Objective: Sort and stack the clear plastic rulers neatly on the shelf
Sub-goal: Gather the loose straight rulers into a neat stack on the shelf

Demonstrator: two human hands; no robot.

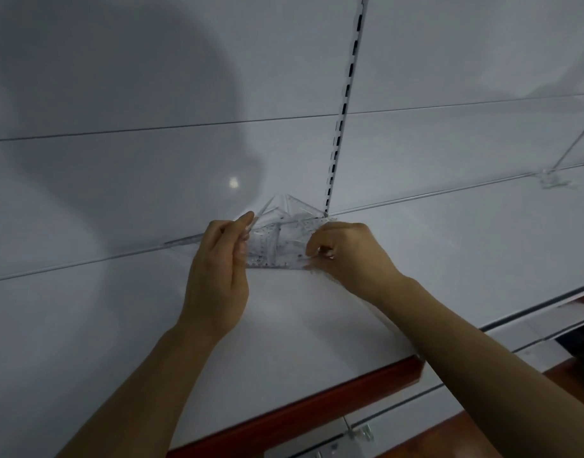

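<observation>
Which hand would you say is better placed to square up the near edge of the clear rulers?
Probably the right hand: it already pinches the rulers at their near edge, while the left hand holds their left side.

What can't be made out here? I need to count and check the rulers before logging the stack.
- Rulers, head view: clear pieces overlap, so their number and separate outlines cannot be told.
- Ruler markings: too small and blurred to read.
- Ruler ends: hidden behind the left hand and right hand.
- Right hand's fingers: curled under, so their contact is unclear.
- Clip at the right: too blurred to identify.
</observation>
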